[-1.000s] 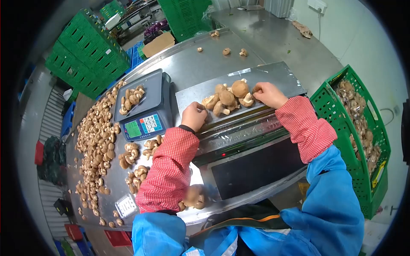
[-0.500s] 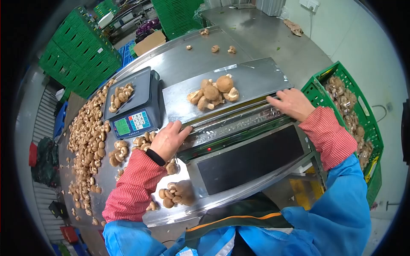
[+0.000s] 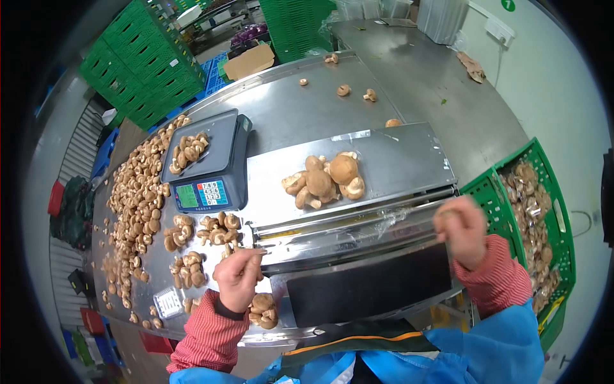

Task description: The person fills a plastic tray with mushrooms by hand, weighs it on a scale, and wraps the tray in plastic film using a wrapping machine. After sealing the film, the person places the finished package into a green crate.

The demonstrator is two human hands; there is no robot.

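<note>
Clear plastic film (image 3: pixel 390 221) is drawn across the metal rollers of a wrapping machine (image 3: pixel 368 291) with a black plate in front. At its left end my left hand (image 3: pixel 238 280) is closed in a pinch on the film's edge. My right hand (image 3: pixel 462 229), smeared by motion, is curled at the film's right end, its fingertips partly hidden. Beyond the rollers, a cluster of shiitake mushrooms (image 3: pixel 323 179) lies on the machine's metal plate (image 3: pixel 403 153). More mushrooms (image 3: pixel 262 312) sit just below my left hand.
A digital scale (image 3: pixel 214 193) bearing mushrooms stands left of the machine. A long heap of loose mushrooms (image 3: pixel 137 205) covers the table's left side, near a white label-like item (image 3: pixel 169 303). At right, a green crate (image 3: pixel 559 221) holds wrapped mushrooms. Stacked green crates (image 3: pixel 137 64) stand behind.
Both hands have gone from resting spread on the machine's rollers to curled grips nearer me, with film stretched between them. The view has shifted, so the table appears lower.
</note>
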